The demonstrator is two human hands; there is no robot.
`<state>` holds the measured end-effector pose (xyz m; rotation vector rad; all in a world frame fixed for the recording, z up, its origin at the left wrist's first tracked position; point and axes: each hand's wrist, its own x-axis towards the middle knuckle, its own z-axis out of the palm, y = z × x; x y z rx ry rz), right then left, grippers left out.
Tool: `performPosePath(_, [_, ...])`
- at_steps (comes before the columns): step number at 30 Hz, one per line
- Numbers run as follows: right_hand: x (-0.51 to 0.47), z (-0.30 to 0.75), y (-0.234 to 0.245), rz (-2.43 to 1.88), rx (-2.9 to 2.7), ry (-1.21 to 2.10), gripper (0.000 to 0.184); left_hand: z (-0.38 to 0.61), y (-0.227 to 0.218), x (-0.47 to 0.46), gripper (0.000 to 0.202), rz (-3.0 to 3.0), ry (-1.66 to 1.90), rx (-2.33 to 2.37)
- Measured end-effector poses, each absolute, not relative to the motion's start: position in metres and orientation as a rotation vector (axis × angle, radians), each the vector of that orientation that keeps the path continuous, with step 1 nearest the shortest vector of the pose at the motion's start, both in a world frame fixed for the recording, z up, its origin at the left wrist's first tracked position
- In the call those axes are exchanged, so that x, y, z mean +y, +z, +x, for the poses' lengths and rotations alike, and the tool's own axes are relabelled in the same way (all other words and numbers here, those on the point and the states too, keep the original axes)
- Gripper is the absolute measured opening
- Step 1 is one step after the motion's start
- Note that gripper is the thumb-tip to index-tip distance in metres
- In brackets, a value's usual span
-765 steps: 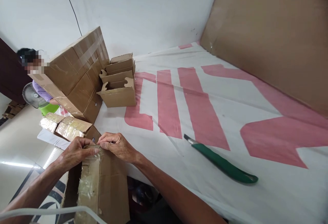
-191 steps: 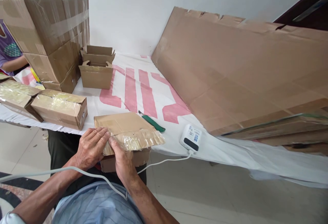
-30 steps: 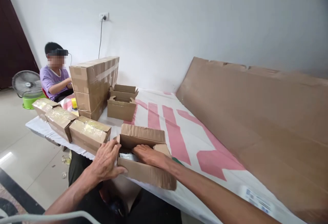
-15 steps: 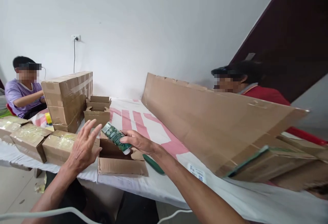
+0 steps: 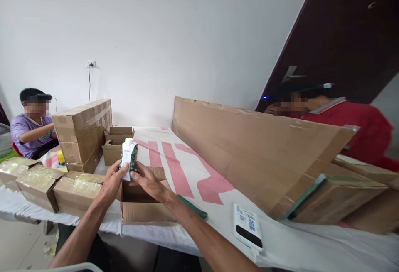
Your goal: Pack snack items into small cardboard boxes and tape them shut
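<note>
A small white and green drink carton (image 5: pixel 127 160) with a white screw cap is held upright between both hands. My left hand (image 5: pixel 112 182) grips its left side, thumb across the front. My right hand (image 5: pixel 149 182) has its fingers closed on the lower right side. Just below and behind the hands stands an open cardboard box (image 5: pixel 146 213), its front wall toward me; its inside is mostly hidden by my hands. A dark green flat object (image 5: pixel 193 207) lies beside the box, partly behind my right forearm.
Taped boxes (image 5: pixel 40 176) line the left front edge. Behind them rise stacked boxes (image 5: pixel 82 133) and smaller open boxes (image 5: pixel 116 149). A long cardboard panel (image 5: pixel 249 151) leans at right. A white device (image 5: pixel 247 226) lies near it. Two people (image 5: pixel 34 126) sit left and right.
The carton has turned from lying tilted in my right hand to upright, cap up. My left hand, open before, has closed on it. The view has shifted, showing more of the white device.
</note>
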<state>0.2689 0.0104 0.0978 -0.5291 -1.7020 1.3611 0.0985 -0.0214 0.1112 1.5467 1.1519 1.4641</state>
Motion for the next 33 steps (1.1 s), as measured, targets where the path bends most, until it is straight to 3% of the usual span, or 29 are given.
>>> performPosePath(4, [0.01,0.246,0.09,-0.65,-1.582,1.289,0.057,0.094,0.111,-0.006,0.057,1.632,1.54,1.264])
performPosePath(11, [0.043,0.246,0.084,-0.73,-1.666,1.195,0.055,0.08,0.11,0.024,0.063,1.419,1.267,1.032])
performPosePath(21, [0.091,0.232,0.068,-0.975,-1.6,1.262,0.035,0.073,0.111,0.068,0.042,1.251,1.082,0.998])
performPosePath(33, [0.101,0.229,0.059,-0.989,-1.565,1.314,0.03,0.067,0.085,0.089,0.031,1.132,1.083,1.011])
